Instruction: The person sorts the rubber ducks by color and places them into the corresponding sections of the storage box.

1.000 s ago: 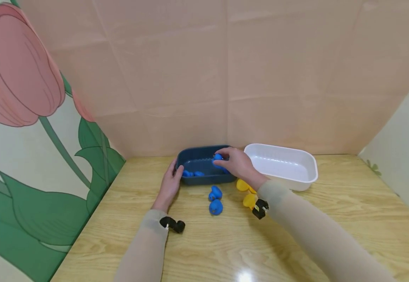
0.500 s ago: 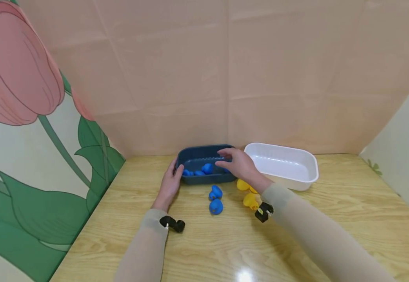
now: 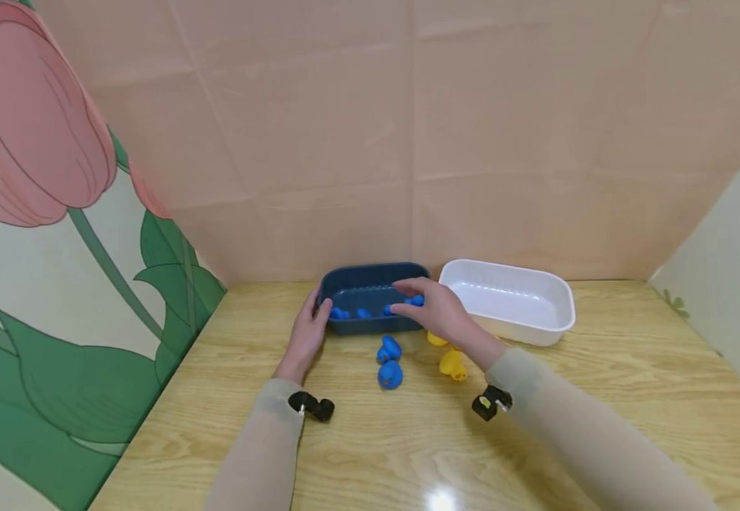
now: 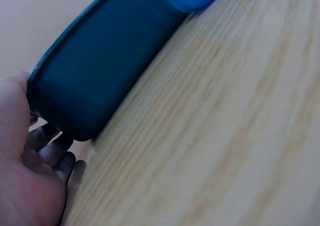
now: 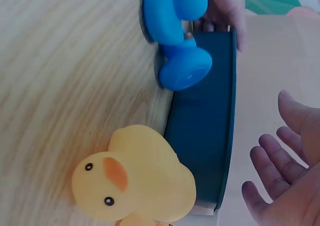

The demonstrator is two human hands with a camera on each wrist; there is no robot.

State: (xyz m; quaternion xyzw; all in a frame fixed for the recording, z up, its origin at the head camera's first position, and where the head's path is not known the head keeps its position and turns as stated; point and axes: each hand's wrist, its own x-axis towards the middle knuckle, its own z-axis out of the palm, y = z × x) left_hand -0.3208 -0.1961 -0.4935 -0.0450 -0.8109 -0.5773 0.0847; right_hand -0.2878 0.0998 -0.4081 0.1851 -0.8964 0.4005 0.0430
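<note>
My left hand (image 3: 306,337) holds the left end of a dark blue plastic basket (image 3: 372,326), thumb at the rim; in the left wrist view its fingers bend round the corner (image 4: 75,86). Several small blue rubber ducks (image 3: 339,313) lie inside, partly hidden by the front wall. Over the basket's right end hovers my right hand (image 3: 441,310), fingers apart and nothing between them, as the right wrist view confirms. Two blue ducks, one behind (image 3: 391,348) and one in front (image 3: 390,375), sit on the table before the basket. Yellow ducks (image 3: 453,365) lie under my right wrist.
A white plastic basket (image 3: 511,306) stands to the right, close beside the dark one. Behind both rises a wall with a pinkish covering (image 3: 318,142). A wall with a tulip picture (image 3: 44,121) borders the wooden table (image 3: 370,440) on the left.
My right hand has let a blue duck go into the dark basket, where it has shifted to the right. The hand has since drawn slightly down and right. My left hand stays put.
</note>
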